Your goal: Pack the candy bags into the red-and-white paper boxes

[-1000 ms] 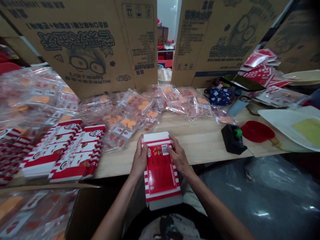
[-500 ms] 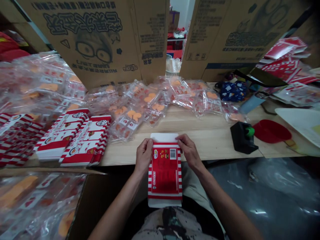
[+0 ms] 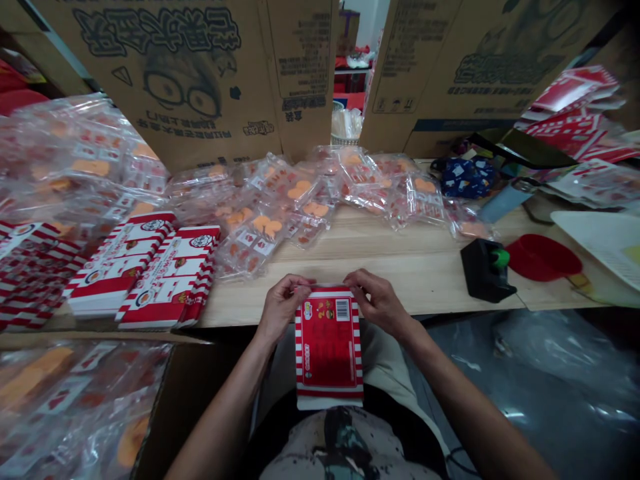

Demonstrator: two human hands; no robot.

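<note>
A red and white striped paper box (image 3: 329,350) with a barcode lies back side up over my lap, its far end at the table edge. My left hand (image 3: 286,303) pinches its far left corner between thumb and fingers. On the far right corner, my right hand (image 3: 376,300) has its fingers curled over the edge. The flap at the far end now shows only as a thin edge between both hands. A white flap sticks out at the near end, close to my shirt.
Flat striped boxes (image 3: 170,280) are stacked at the left. Clear bags with orange pieces (image 3: 267,227) spread along the back, and more fill a carton (image 3: 165,400) at lower left. A black tape dispenser (image 3: 485,270) and a red round container (image 3: 545,258) stand at right.
The white far flap, upright before, has been folded down. Both hands have shifted inward along the box's far edge, fingers now over it.
</note>
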